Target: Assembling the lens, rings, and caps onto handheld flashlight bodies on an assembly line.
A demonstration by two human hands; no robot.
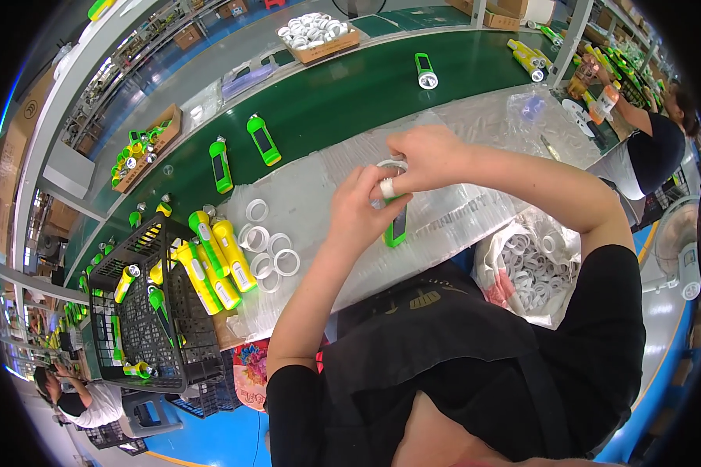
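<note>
Over the bench, both my hands close around the head end of a green flashlight (397, 228) with a dark panel. Its lower body slants down toward me below my fingers. A white ring (392, 165) shows at the head, between my hands. My left hand (358, 206) grips the flashlight from the left, with a white band on one finger. From above and the right, my right hand (428, 158) has its fingers bent onto the ring. My fingers partly hide how the ring sits on the head. Several loose white rings (287, 262) lie left of my left forearm.
Yellow-and-green flashlights (234, 255) are stacked beside a black crate (183, 373) at left. A green conveyor (343, 101) beyond the bench carries flashlights (263, 140). White rings fill a carton (329, 50) and a bag (487, 268). A co-worker (653, 148) sits at right.
</note>
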